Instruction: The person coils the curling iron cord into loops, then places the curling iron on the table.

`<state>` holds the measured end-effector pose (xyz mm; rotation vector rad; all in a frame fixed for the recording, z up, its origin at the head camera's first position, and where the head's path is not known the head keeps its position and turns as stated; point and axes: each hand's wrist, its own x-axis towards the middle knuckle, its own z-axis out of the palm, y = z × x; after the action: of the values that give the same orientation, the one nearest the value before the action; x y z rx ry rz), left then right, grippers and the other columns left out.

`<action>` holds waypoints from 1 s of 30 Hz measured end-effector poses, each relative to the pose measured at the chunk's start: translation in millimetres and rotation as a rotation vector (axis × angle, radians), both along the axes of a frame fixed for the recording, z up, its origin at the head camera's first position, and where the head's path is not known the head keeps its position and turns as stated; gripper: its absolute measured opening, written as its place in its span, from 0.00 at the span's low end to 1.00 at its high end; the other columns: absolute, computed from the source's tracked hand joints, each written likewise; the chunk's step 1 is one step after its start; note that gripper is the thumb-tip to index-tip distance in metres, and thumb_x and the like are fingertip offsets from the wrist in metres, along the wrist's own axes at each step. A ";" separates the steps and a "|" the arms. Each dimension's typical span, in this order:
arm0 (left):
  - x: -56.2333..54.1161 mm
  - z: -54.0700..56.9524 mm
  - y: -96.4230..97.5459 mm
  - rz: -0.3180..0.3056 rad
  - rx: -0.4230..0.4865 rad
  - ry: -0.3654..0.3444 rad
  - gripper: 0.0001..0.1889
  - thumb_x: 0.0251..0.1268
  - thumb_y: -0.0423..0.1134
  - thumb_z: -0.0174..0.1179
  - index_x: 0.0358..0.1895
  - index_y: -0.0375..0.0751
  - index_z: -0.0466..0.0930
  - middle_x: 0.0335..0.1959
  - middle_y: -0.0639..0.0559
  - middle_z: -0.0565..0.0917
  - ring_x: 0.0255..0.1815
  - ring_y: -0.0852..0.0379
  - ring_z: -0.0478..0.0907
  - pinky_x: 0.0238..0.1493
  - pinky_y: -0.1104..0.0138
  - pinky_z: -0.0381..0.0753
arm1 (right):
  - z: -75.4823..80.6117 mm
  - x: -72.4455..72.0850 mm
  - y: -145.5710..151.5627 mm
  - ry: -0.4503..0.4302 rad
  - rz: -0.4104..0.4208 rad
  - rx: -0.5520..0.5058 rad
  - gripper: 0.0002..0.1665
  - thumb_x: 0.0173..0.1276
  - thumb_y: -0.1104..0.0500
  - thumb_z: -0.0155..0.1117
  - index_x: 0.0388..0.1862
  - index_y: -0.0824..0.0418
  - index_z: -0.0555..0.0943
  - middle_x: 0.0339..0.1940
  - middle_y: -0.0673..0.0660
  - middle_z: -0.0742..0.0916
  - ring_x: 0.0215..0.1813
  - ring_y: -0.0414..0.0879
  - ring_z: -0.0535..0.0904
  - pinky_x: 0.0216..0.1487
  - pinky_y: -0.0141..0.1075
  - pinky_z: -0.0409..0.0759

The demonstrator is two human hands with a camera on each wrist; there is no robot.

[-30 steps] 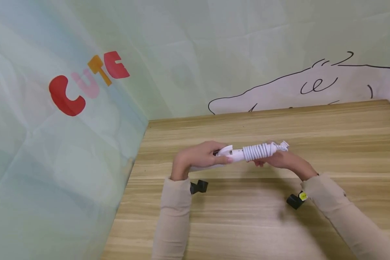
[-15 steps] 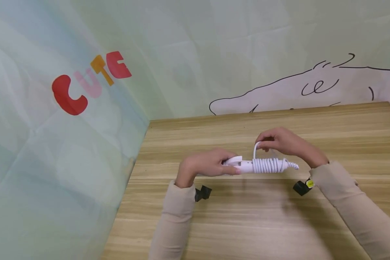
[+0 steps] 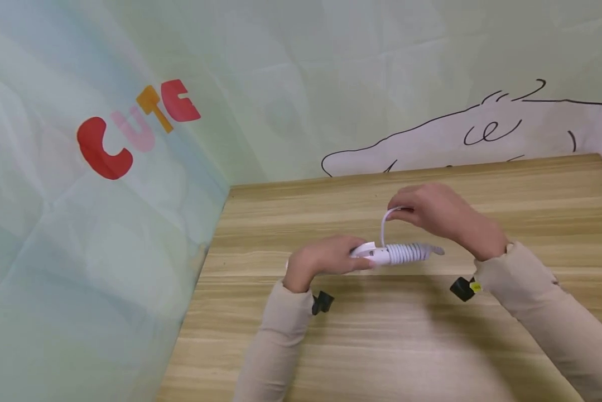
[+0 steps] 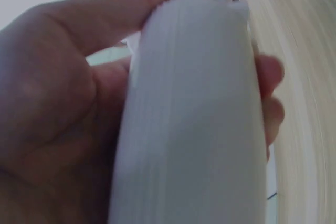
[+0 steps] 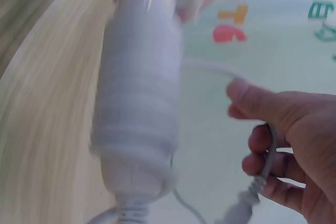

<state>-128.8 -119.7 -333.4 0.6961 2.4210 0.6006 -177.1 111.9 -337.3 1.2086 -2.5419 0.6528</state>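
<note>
A white curling iron (image 3: 380, 256) lies level over the table, its white cord (image 3: 405, 253) wound in several turns round the handle. My left hand (image 3: 326, 255) grips it ahead of the coils; in the left wrist view my thumb and fingers curl round its broad ridged white body (image 4: 194, 114). My right hand (image 3: 438, 213), up and to the right of the coils, pinches a length of the cord that rises from the coil's left end. In the right wrist view the cord also runs through the lower fingers (image 5: 257, 163) to a thicker white end piece (image 5: 239, 211).
The wood-grain table (image 3: 371, 346) spreads beneath both hands. A pale printed cloth (image 3: 260, 100) hangs behind and to the left, with coloured letters. Black wrist-worn pieces (image 3: 323, 302) hang below the left sleeve and below the right (image 3: 462, 289).
My right hand has gone from under the coils to above them, drawing up a loop of cord. The curling iron has shifted slightly down in the head view.
</note>
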 end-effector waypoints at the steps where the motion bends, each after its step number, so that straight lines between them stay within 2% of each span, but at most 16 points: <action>1: -1.0 -1.4 -0.8 0.024 -0.008 0.008 0.13 0.67 0.50 0.58 0.38 0.44 0.74 0.26 0.56 0.73 0.27 0.62 0.69 0.30 0.71 0.68 | 1.4 3.2 -2.3 0.038 -0.004 0.003 0.04 0.58 0.56 0.72 0.31 0.53 0.85 0.29 0.45 0.86 0.27 0.37 0.78 0.30 0.36 0.76; 4: -5.3 -6.2 -3.8 0.077 -0.044 0.056 0.13 0.68 0.50 0.57 0.40 0.43 0.75 0.27 0.55 0.73 0.27 0.61 0.69 0.30 0.70 0.68 | 3.2 13.0 -8.2 0.104 -0.030 0.008 0.05 0.57 0.56 0.73 0.31 0.55 0.86 0.29 0.47 0.87 0.26 0.38 0.79 0.28 0.37 0.76; 8: -12.8 -11.6 -9.7 0.123 -0.048 0.089 0.13 0.69 0.49 0.55 0.43 0.42 0.75 0.28 0.54 0.73 0.27 0.60 0.69 0.30 0.69 0.68 | -0.3 26.3 -14.7 0.056 -0.076 0.006 0.06 0.59 0.56 0.71 0.33 0.57 0.86 0.30 0.49 0.87 0.25 0.38 0.79 0.26 0.35 0.75; 12: -20.5 -14.5 -18.8 0.162 -0.003 0.090 0.13 0.70 0.50 0.55 0.44 0.43 0.75 0.28 0.54 0.74 0.27 0.59 0.69 0.30 0.69 0.68 | -3.8 39.1 -19.7 -0.122 -0.110 0.021 0.07 0.64 0.57 0.66 0.36 0.59 0.85 0.24 0.48 0.85 0.21 0.36 0.71 0.23 0.32 0.69; 15: -24.4 -13.0 -25.1 0.174 0.020 0.113 0.13 0.70 0.50 0.54 0.43 0.43 0.76 0.29 0.53 0.75 0.28 0.59 0.70 0.31 0.68 0.69 | -9.0 46.7 -21.7 -0.272 -0.097 0.032 0.07 0.66 0.57 0.63 0.39 0.58 0.83 0.22 0.44 0.82 0.21 0.34 0.69 0.23 0.31 0.68; 20: -27.9 -8.3 -29.8 0.160 0.055 0.151 0.13 0.69 0.49 0.55 0.41 0.43 0.75 0.28 0.52 0.74 0.28 0.58 0.69 0.32 0.68 0.69 | -29.9 51.1 -19.0 -0.525 0.012 -0.022 0.06 0.68 0.59 0.61 0.41 0.58 0.82 0.27 0.45 0.85 0.27 0.34 0.76 0.29 0.30 0.75; 23: -27.2 -6.0 -30.1 0.148 0.074 0.126 0.12 0.70 0.50 0.54 0.42 0.44 0.74 0.28 0.53 0.73 0.27 0.59 0.69 0.31 0.68 0.69 | -49.5 47.4 -15.7 -0.646 0.078 -0.104 0.06 0.69 0.61 0.61 0.40 0.58 0.84 0.33 0.49 0.88 0.34 0.36 0.80 0.36 0.31 0.79; 26: -25.4 -3.9 -28.3 0.122 0.095 0.099 0.13 0.70 0.50 0.54 0.42 0.44 0.74 0.28 0.53 0.73 0.27 0.59 0.68 0.30 0.69 0.69 | -68.4 42.5 -14.0 -0.662 0.111 -0.170 0.07 0.69 0.61 0.60 0.40 0.57 0.85 0.37 0.51 0.89 0.38 0.37 0.81 0.40 0.32 0.80; 30: -22.0 -2.3 -26.2 0.102 0.109 0.084 0.13 0.70 0.50 0.54 0.43 0.45 0.74 0.28 0.53 0.73 0.28 0.60 0.68 0.31 0.69 0.69 | -84.8 37.8 -14.5 -0.594 0.094 -0.224 0.08 0.68 0.59 0.61 0.41 0.58 0.86 0.40 0.52 0.89 0.40 0.35 0.80 0.42 0.32 0.79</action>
<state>-150.8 -145.9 -335.7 0.6571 2.5285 0.7640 -139.3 97.4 -422.1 1.1916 -2.7585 1.4638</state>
